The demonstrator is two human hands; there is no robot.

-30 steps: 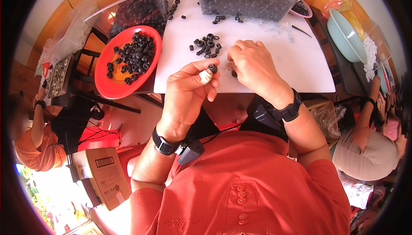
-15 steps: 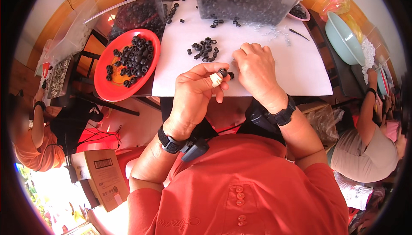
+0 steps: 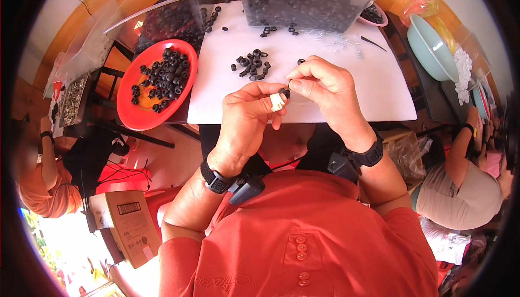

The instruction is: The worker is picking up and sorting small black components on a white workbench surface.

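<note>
My left hand is closed, thumb and forefinger gripping a small round black plastic part. A white wrapping covers the tip of its thumb. Close above that part, my right hand makes a pinch with thumb and forefinger; whatever is between them is too small to make out. Another black part lies on the white board just beyond the right fingers. Left of it, a loose pile of small black parts sits on the board.
A red plate of black parts stands at the left. Clear plastic bins full of black parts stand at the back. A thin black stick lies at the board's right, near a pale blue basin. People work on both sides.
My right hand has come down from the board to the part in my left hand, its fingers now pinched. One loose black part now shows on the board beyond it.
</note>
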